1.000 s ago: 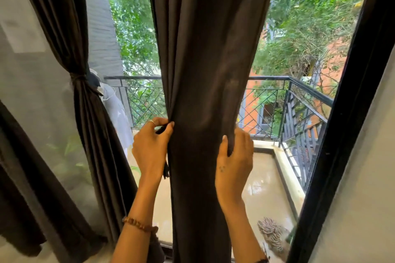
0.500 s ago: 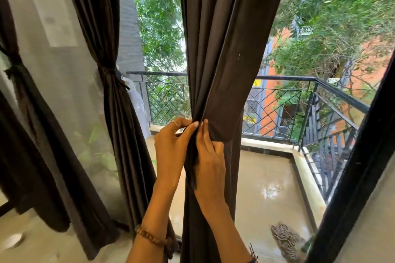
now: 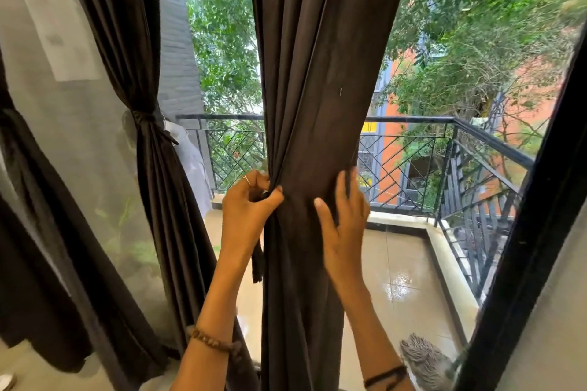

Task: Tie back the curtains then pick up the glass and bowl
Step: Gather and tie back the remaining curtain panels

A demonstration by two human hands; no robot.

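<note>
A dark brown curtain [image 3: 317,73] hangs straight ahead, gathered into folds at waist height. My left hand [image 3: 247,209] pinches its left edge, where a short dark tie strap [image 3: 258,263] dangles below my fingers. My right hand [image 3: 344,213] wraps around the curtain's right side, thumb in front and fingers reaching behind the fabric. To the left, a second dark curtain [image 3: 149,168] is tied back with a knotted band [image 3: 144,119]. No glass or bowl is in view.
A black door frame [image 3: 533,232] rises at the right beside a grey wall. Beyond the opening lies a wet tiled balcony [image 3: 397,279] with a black railing [image 3: 413,152]. A sheer panel [image 3: 79,136] hangs left. A striped furry thing [image 3: 425,362] lies at the lower right.
My right hand has moved from beside my left hand out to the curtain's right side, reaching around the fabric. My left hand keeps its pinch on the left edge.
</note>
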